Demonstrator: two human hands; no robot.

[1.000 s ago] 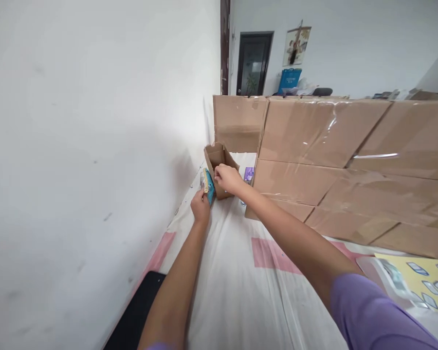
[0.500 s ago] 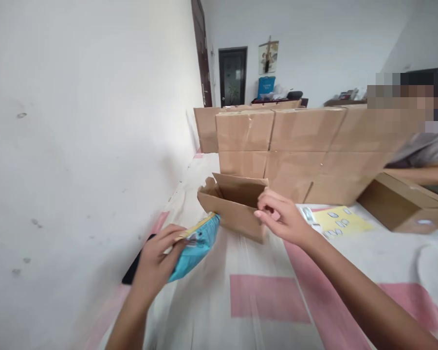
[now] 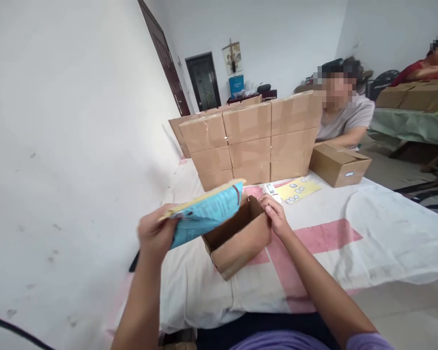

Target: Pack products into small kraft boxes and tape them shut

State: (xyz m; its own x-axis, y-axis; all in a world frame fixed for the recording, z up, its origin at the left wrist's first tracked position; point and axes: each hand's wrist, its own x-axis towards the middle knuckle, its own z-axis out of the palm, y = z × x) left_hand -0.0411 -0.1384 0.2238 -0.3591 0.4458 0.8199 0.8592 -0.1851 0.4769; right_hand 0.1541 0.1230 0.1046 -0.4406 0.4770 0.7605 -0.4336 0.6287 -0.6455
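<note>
My left hand is closed on one end of a blue packet with a yellow edge. The packet hangs tilted above the open top of a small cardboard box, hiding part of its opening. My right hand grips the box's right upper edge, fingers bent over the rim. What lies at the bottom of the box does not show.
Stacked cardboard boxes form a wall at the back. A yellow sheet with small stickers lies right of centre. Beyond it stands another cardboard box near a person in grey. A white wall borders the left.
The packet has risen from beside the box to over its opening. The box has turned and come closer, and my right hand still holds its edge. The view has swung right.
</note>
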